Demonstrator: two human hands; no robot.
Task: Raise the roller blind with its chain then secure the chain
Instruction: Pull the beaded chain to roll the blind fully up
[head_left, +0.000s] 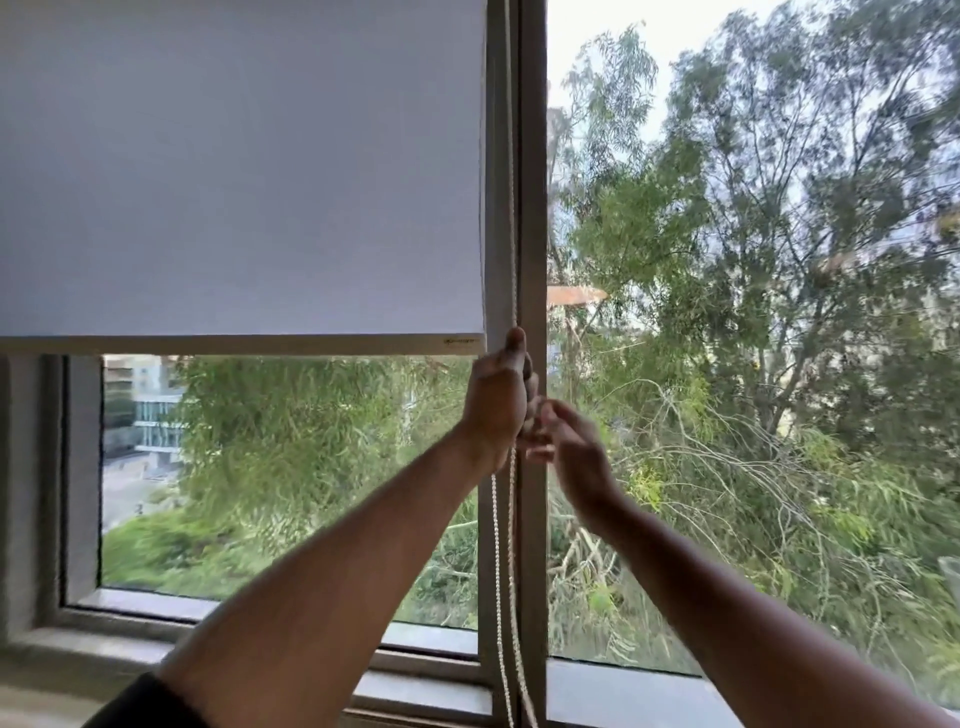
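A window with trees beyond, its blind partly raised and both hands up at the chain.

The left hand (497, 402) is fisted round the white chain (511, 545) against the grey window frame (534, 208), thumb on top – the right hand (569, 452) sits just beside it to the right, fingers loosely curled, and whether it grips the chain I cannot tell. The strands hang down the frame past the sill (441, 649). To the left, the roller blind (239, 166) covers the upper pane – its bottom bar (239, 345) is level with the left thumb.
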